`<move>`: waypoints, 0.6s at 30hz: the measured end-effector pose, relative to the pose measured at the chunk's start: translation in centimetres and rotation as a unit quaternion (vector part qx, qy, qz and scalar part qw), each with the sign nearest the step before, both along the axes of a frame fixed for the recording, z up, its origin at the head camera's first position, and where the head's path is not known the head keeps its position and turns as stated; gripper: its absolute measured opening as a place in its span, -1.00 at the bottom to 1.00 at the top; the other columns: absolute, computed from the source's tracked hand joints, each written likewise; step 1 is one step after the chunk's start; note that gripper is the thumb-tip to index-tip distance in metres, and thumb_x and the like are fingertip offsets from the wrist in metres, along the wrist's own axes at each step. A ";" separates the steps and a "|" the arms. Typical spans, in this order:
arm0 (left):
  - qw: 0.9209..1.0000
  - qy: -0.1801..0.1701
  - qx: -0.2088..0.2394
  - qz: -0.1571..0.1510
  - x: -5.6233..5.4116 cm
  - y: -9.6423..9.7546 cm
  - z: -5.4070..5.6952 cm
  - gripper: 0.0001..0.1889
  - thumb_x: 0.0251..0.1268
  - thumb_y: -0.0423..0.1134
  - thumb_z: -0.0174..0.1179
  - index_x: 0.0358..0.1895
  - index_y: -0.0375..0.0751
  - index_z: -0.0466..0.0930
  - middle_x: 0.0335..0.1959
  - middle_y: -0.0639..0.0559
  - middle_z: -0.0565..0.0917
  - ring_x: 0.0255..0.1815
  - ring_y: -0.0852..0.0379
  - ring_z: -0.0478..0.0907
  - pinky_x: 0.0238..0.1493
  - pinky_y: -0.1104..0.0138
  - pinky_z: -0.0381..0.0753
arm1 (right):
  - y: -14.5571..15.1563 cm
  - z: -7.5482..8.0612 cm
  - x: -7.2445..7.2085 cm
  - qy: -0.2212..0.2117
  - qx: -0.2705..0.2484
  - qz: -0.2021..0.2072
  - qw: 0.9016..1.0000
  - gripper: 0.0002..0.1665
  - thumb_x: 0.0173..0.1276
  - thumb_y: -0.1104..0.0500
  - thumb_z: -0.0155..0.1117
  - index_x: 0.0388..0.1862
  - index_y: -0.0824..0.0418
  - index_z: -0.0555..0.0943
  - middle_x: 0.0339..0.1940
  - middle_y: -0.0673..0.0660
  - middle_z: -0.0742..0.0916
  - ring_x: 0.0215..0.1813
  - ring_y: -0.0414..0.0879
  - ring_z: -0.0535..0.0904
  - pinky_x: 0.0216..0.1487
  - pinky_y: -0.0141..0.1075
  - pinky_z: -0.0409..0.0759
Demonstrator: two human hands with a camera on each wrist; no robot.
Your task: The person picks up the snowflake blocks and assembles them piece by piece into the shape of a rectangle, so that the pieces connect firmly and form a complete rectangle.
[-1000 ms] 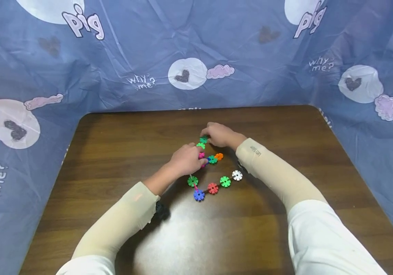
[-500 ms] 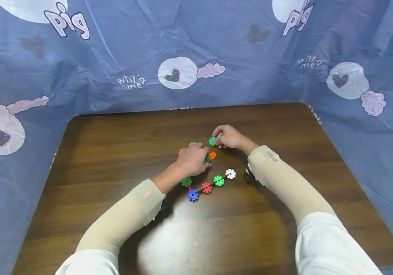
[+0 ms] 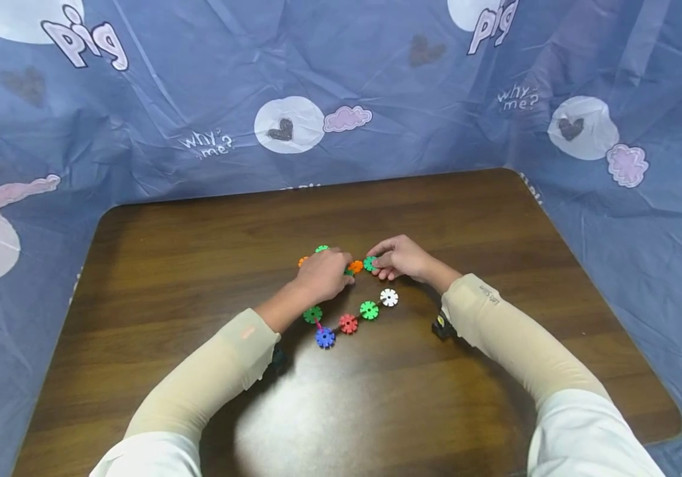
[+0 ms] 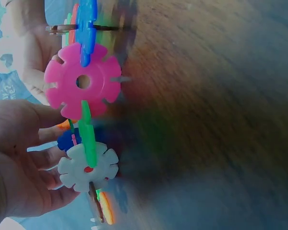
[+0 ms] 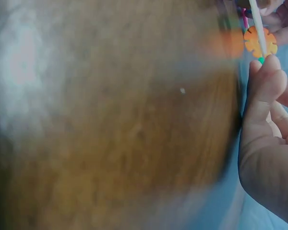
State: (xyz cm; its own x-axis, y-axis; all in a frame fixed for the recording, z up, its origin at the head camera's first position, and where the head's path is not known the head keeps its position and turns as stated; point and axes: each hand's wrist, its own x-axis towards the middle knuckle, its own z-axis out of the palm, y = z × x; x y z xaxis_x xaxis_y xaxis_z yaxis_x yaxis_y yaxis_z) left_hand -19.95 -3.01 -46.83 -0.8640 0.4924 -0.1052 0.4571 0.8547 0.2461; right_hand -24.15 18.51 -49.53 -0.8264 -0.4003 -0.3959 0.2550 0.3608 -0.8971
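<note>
A chain of slotted plastic snowflake discs curves over the wooden table. My left hand (image 3: 325, 275) is over its far part in the head view, thumb and forefinger gripping it beside an orange disc (image 3: 356, 267); the palm covers several discs. My right hand (image 3: 400, 258) pinches a teal-green disc (image 3: 370, 264) right beside the orange one; whether their slots are joined I cannot tell. In the left wrist view, a pink disc (image 4: 101, 86) and a white disc (image 4: 77, 165) stand upright in front of my left fingers. The right wrist view has the orange disc (image 5: 252, 45) beyond my right fingertips.
The near part of the chain has a blue disc (image 3: 325, 338), a red disc (image 3: 348, 324), a green disc (image 3: 369, 310) and a white end disc (image 3: 389, 297). The wooden table (image 3: 466, 371) meets a blue printed cloth (image 3: 197, 79) at its back and sides.
My right hand has drawn the teal-green disc from beside the light green one, first rightward, then toward the orange disc. My left hand stays over the chain; the head view has shifted.
</note>
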 end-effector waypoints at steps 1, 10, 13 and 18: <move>1.000 0.000 0.001 0.000 0.0 -0.1 0.0 -0.65 0.33 -0.06 0.38 0.07 -0.17 0.68 -0.14 -0.05 0.68 -0.11 -0.01 0.64 -0.14 0.11 0.68 | -0.1 -0.1 0.0 -0.001 -0.001 -0.004 1.000 -0.66 0.45 0.34 0.22 0.17 0.42 0.59 -0.40 0.20 0.77 -0.52 -0.16 0.64 -0.54 -0.40 0.62; 1.000 0.003 0.017 0.005 0.3 -0.4 -0.1 -0.70 0.32 -0.08 0.39 0.00 -0.16 0.70 -0.21 -0.01 0.63 -0.17 0.02 0.61 -0.19 0.14 0.67 | -0.6 -0.2 0.0 0.012 -0.008 -0.008 1.000 -0.67 0.47 0.36 0.19 0.17 0.40 0.61 -0.39 0.21 0.77 -0.54 -0.16 0.62 -0.56 -0.40 0.61; 1.000 0.005 0.017 0.004 0.3 -0.5 -0.2 -0.71 0.32 -0.07 0.38 0.00 -0.14 0.70 -0.22 0.01 0.62 -0.19 0.03 0.61 -0.21 0.14 0.66 | -0.7 -0.1 0.0 0.016 -0.008 0.000 1.000 -0.66 0.48 0.35 0.17 0.19 0.38 0.61 -0.42 0.19 0.74 -0.54 -0.16 0.60 -0.56 -0.40 0.60; 1.000 0.010 0.014 0.004 0.4 -0.5 -0.3 -0.70 0.33 -0.06 0.38 0.00 -0.13 0.70 -0.22 0.01 0.62 -0.18 0.04 0.61 -0.22 0.14 0.68 | -0.9 0.0 -0.1 0.023 0.001 0.010 1.000 -0.66 0.50 0.35 0.15 0.20 0.38 0.61 -0.49 0.15 0.68 -0.55 -0.16 0.57 -0.56 -0.41 0.59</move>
